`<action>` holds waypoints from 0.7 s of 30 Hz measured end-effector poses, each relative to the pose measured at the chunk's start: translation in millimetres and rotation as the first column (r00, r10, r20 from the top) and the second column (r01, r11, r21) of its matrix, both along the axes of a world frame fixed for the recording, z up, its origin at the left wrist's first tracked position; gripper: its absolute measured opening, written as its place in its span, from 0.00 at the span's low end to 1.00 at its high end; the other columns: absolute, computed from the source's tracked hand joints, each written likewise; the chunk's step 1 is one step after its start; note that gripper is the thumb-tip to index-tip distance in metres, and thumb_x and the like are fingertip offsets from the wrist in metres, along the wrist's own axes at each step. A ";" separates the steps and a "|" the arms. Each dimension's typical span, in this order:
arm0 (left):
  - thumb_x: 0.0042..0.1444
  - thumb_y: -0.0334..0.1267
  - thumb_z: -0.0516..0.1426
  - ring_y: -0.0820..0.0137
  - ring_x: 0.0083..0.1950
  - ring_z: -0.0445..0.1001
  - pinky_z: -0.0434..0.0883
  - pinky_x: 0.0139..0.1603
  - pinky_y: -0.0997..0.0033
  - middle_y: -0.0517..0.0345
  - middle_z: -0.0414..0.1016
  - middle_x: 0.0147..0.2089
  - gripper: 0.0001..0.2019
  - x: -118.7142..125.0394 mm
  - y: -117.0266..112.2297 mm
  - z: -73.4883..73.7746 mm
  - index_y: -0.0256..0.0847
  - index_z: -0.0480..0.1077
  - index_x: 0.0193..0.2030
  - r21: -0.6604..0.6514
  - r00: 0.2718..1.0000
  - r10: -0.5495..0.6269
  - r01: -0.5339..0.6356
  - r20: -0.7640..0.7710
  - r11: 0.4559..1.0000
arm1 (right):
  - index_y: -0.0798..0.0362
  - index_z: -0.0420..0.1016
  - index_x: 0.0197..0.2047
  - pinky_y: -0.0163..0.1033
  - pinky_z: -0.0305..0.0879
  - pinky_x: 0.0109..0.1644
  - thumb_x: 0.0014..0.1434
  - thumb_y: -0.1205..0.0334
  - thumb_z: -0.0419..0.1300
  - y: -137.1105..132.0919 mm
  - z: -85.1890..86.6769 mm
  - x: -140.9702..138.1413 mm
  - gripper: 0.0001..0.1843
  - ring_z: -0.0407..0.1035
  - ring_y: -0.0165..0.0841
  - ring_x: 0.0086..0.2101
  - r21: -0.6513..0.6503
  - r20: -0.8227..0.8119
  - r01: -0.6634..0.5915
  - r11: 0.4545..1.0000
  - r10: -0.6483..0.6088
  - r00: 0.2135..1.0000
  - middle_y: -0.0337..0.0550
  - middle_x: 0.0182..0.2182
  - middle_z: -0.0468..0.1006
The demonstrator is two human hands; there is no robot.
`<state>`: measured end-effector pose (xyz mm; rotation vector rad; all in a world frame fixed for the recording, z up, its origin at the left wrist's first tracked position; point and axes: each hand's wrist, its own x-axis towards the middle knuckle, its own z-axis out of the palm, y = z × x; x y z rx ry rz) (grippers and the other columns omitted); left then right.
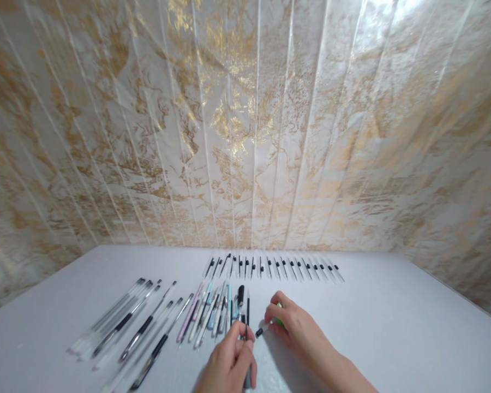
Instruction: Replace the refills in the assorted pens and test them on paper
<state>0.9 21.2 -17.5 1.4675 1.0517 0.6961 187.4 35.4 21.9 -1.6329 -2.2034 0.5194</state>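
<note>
Pleated, gold-patterned sheeting (245,136) hangs behind a white desk (413,327), where a person works with both hands. From where I stand, any lettering is too small to read. The left hand (228,360) has its fingers closed around a slim pen piece (247,376), grey at its near end. Just beside it, the right hand (297,325) pinches a small black-ended piece (259,332); a bit of green (279,322) shows among the fingers, part of what I cannot tell. Just beyond the left fingers lies a black-topped pen (241,296); to their left, pastel and white pens (210,316) bunch together, then clear pens with black grips (144,327). Well beyond both hands runs a row of slim clear pieces with black parts (277,265).
</note>
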 end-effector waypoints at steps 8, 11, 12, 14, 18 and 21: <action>0.61 0.52 0.46 0.69 0.24 0.64 0.64 0.33 0.72 0.65 0.68 0.20 0.31 0.7 -2.6 4.2 0.28 0.60 0.61 -0.001 0.996 -0.033 0.033 -0.086 0.999 | 0.52 0.74 0.41 0.33 0.65 0.38 0.58 0.79 0.51 1.4 0.4 7.3 0.16 0.73 0.31 0.32 0.041 0.066 -0.002 0.999 -0.001 0.998 0.46 0.44 0.72; 0.61 0.53 0.47 0.67 0.27 0.69 0.66 0.42 0.69 0.64 0.68 0.20 0.31 1.4 -2.5 3.8 0.26 0.63 0.60 0.004 0.997 -0.022 0.023 -0.074 1.000 | 0.53 0.74 0.42 0.33 0.63 0.37 0.57 0.80 0.52 0.1 1.9 6.4 0.16 0.73 0.32 0.33 0.018 0.092 0.028 0.999 -0.030 0.995 0.47 0.45 0.72; 0.61 0.53 0.47 0.67 0.27 0.70 0.66 0.42 0.69 0.63 0.68 0.21 0.31 1.5 -2.2 3.2 0.26 0.63 0.59 0.004 0.997 -0.023 0.023 -0.074 1.000 | 0.53 0.74 0.41 0.33 0.63 0.36 0.56 0.80 0.53 -1.2 3.6 5.7 0.16 0.73 0.32 0.32 -0.006 0.099 0.019 1.000 -0.018 0.995 0.47 0.45 0.71; 0.61 0.54 0.47 0.67 0.27 0.70 0.66 0.41 0.70 0.63 0.68 0.20 0.31 1.6 -1.4 1.2 0.27 0.65 0.57 0.011 0.996 -0.029 0.030 -0.086 1.000 | 0.53 0.74 0.39 0.32 0.62 0.35 0.54 0.80 0.55 -4.4 8.1 3.6 0.16 0.72 0.31 0.31 -0.057 0.097 -0.013 0.998 0.019 0.995 0.46 0.45 0.71; 0.62 0.56 0.45 0.68 0.25 0.67 0.65 0.38 0.71 0.65 0.66 0.19 0.27 0.7 2.1 -5.7 0.32 0.66 0.52 0.052 0.994 -0.052 0.057 -0.095 0.997 | 0.53 0.74 0.41 0.33 0.62 0.37 0.48 0.82 0.56 -9.0 13.5 -0.8 0.20 0.73 0.33 0.34 -0.093 0.051 -0.027 0.995 0.032 0.998 0.45 0.45 0.71; 0.62 0.59 0.45 0.70 0.24 0.65 0.62 0.31 0.73 0.65 0.65 0.20 0.25 -0.4 4.6 -8.6 0.37 0.66 0.44 0.083 0.990 -0.095 0.103 -0.099 0.991 | 0.53 0.72 0.45 0.33 0.62 0.37 0.47 0.81 0.56 -9.5 10.6 -4.6 0.23 0.70 0.30 0.33 -0.067 -0.139 -0.058 0.996 0.048 0.989 0.43 0.43 0.71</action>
